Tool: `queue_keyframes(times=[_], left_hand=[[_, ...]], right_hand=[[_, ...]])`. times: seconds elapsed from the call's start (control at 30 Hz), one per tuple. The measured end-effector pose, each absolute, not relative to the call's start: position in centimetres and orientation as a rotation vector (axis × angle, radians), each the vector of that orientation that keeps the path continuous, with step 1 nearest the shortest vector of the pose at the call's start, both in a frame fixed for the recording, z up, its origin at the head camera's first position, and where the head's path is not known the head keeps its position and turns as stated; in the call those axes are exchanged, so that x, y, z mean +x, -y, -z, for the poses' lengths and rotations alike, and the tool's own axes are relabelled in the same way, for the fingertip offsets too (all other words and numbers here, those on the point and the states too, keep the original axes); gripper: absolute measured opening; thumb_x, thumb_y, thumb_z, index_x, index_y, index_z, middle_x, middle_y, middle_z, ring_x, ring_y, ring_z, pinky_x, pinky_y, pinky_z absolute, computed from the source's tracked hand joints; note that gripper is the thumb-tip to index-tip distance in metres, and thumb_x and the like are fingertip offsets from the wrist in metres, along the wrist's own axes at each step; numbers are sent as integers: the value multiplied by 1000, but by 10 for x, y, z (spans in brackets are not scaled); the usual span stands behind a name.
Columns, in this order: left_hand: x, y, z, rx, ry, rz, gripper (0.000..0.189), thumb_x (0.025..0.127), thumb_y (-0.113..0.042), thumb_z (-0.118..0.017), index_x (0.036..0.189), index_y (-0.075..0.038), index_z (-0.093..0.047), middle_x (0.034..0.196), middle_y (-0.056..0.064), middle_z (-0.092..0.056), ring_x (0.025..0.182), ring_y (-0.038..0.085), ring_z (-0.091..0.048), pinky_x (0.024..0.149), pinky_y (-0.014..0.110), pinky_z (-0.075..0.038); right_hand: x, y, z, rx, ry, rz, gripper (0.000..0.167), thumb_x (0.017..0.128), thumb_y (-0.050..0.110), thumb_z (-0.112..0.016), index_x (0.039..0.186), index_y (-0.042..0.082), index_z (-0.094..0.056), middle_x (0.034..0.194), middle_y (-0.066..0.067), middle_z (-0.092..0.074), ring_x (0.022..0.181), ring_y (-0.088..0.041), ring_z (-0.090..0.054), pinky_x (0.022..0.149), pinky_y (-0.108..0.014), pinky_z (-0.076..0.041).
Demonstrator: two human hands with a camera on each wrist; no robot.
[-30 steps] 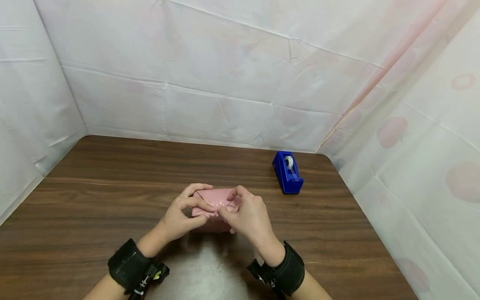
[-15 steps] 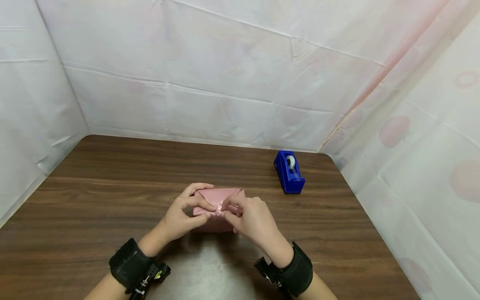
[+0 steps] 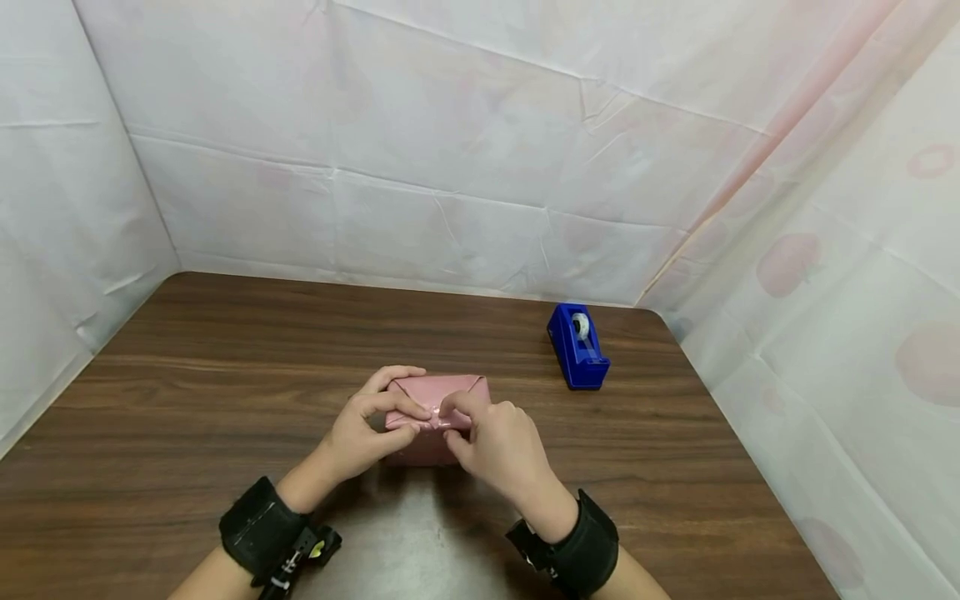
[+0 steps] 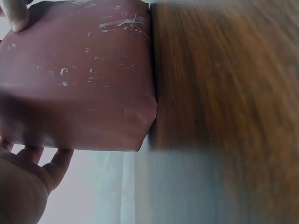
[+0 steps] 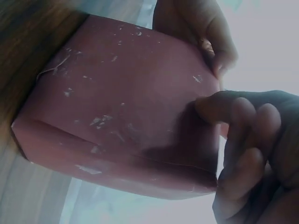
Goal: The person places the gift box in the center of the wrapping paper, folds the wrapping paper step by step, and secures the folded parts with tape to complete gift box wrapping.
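A box wrapped in pink paper [image 3: 423, 447] stands on the table, with shiny clear tape [image 3: 435, 414] on its folded top. My left hand [image 3: 358, 433] grips its left side, thumb and index finger at the top front edge. In the left wrist view its other fingers [image 4: 58, 163] lie against the box's side. My right hand [image 3: 512, 450] pinches the top front edge near the middle. Its index finger lies on top by the tape, and its thumb presses the front face, as the right wrist view shows. The right hand's remaining fingers [image 5: 247, 172] are curled, off the paper.
A blue tape dispenser [image 3: 577, 348] with a roll of clear tape stands at the back right of the brown wooden table [image 3: 262, 333]. Pale curtains [image 3: 450, 150] hang behind and on both sides. Black straps with cameras sit on both wrists.
My right hand has drawn slightly back from the box's right top corner, uncovering it. Its index finger has shifted left to the tape. The left hand and box have hardly moved.
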State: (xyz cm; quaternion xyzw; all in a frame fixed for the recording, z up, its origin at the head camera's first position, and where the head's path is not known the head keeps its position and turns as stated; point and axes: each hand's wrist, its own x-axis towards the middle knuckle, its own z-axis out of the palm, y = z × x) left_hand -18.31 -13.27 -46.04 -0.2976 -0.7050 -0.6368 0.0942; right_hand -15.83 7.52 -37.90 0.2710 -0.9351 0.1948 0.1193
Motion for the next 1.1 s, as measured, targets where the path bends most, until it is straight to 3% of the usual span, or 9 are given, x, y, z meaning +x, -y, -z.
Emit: queue_keyframes(times=[0.1, 0.23, 0.43, 0.57, 0.7, 0.83, 0.93, 1.1], left_hand=[[-183, 133, 461, -890, 2094, 1885, 32, 76, 9, -69, 92, -17, -75, 137, 15, -48, 107, 15, -55, 87, 23, -44], [-183, 134, 462, -897, 2098, 1870, 33, 75, 9, -69, 92, -18, -75, 137, 17, -48, 113, 16, -53, 89, 24, -43], [-183, 135, 462, -893, 2111, 1862, 33, 76, 9, -68, 93, -19, -75, 138, 10, -47, 113, 18, -54, 88, 24, -43], [-185, 136, 466, -906, 2118, 1858, 33, 77, 8, -68, 94, -19, -74, 138, 11, -46, 109, 16, -55, 87, 24, -43], [-187, 136, 468, -925, 2116, 1840, 30, 78, 5, -70, 96, -19, -73, 138, 12, -46, 103, 15, -56, 88, 25, -43], [-187, 136, 469, -926, 2126, 1794, 30, 79, 3, -71, 98, -21, -72, 138, 10, -47, 108, 17, -54, 91, 26, -41], [-186, 135, 470, -917, 2135, 1756, 32, 79, 1, -72, 100, -22, -71, 138, 9, -48, 118, 19, -50, 94, 26, -40], [-186, 133, 472, -892, 2156, 1705, 43, 79, -3, -74, 117, -18, -61, 137, 10, -50, 122, 18, -49, 93, 27, -43]], right_hand=[[-158, -75, 379, 834, 2673, -559, 21, 74, 20, -78, 89, 22, -65, 46, 16, -33, 41, 5, -25, 40, -14, -18], [-159, -75, 379, 856, 2635, -488, 14, 76, 23, -77, 86, 24, -67, 48, 16, -33, 42, 4, -26, 41, -14, -20], [-162, -76, 378, 919, 2683, -336, 24, 74, 24, -79, 94, 25, -65, 51, 14, -36, 44, -1, -29, 41, -18, -26], [-168, -84, 380, 999, 2578, -414, 21, 72, 27, -78, 90, 25, -67, 56, 16, -44, 48, 2, -35, 44, -15, -28], [-178, -94, 384, 1019, 2442, -476, 27, 69, 34, -78, 92, 24, -68, 75, 11, -53, 65, -3, -46, 54, -17, -36], [-187, -104, 387, 1015, 2501, -479, 54, 68, 42, -79, 116, 20, -65, 112, 2, -60, 98, -15, -58, 80, -33, -49], [-189, -109, 392, 1038, 2606, -472, 68, 72, 44, -78, 130, 14, -59, 134, -5, -56, 120, -22, -57, 95, -42, -48], [-188, -112, 398, 1018, 2701, -487, 66, 77, 41, -76, 133, 12, -58, 139, -6, -55, 125, -23, -55, 97, -39, -49]])
